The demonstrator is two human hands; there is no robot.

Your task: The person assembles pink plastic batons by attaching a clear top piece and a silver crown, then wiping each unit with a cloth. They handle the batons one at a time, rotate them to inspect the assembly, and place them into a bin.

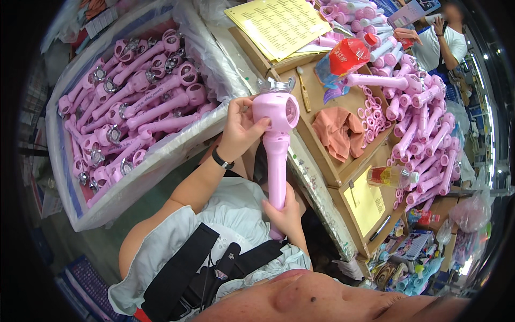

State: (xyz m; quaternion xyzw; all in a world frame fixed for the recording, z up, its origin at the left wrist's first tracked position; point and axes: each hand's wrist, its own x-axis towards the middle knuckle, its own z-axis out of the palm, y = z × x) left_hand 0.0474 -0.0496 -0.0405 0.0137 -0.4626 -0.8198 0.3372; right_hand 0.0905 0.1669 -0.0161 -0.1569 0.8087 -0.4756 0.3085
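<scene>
A pink toy wand stands nearly upright in front of me, held in both hands. Its head is round with a window in it, and a silver crown-shaped piece tops it. My left hand, with a black band on the wrist, grips the wand's head, thumb across the front. Lower down, my right hand is wrapped around the handle and hides part of its end. To the left, a large lined bin holds many similar pink wands with silver tops.
Along the right runs a workbench with cardboard trays. On it lie yellow printed sheets, a red pouch, an orange cloth, pink rings, a bottle and piled pink wand parts. Another person is at the far right.
</scene>
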